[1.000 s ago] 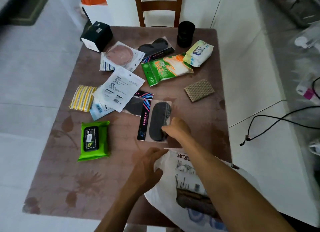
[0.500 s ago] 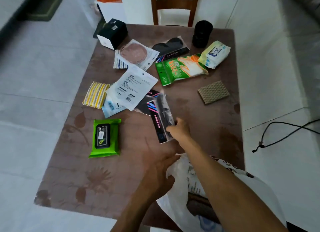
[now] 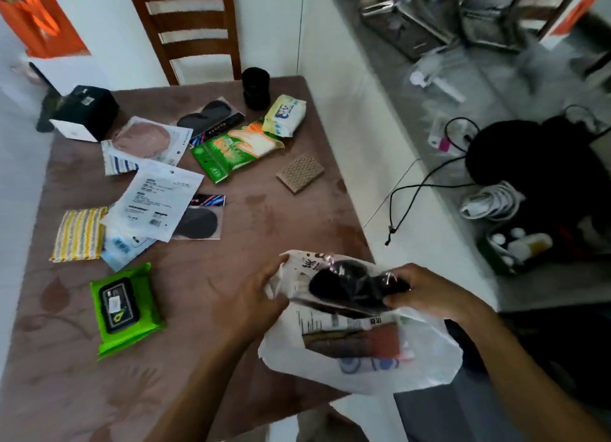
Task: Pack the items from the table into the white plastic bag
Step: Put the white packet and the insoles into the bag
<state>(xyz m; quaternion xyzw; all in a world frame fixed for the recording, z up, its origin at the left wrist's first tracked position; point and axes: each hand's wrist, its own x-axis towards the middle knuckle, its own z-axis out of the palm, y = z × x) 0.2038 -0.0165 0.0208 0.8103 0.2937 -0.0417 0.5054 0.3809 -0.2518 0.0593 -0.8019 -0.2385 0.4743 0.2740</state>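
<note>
**Eye-mask packet at the bag's mouth**

Head view: the right hand (image 3: 426, 291), fingers curled, pinches a clear packet with a black eye mask (image 3: 347, 288) over the white plastic bag (image 3: 363, 372) at the table's (image 3: 264, 216) near edge. The left hand (image 3: 254, 304) grips the bag's rim. Bag print is unreadable.

Two bare forearms, entering from the lower edge, uncovered up to the border of the view. No sleeve, cuff or glove showing on either. Left hand (image 3: 254, 296) bare, with no ring or band visible. Right hand (image 3: 426, 289) likewise bare, wrist without watch or strap. Nails and finer detail too blurred to make out.
</note>
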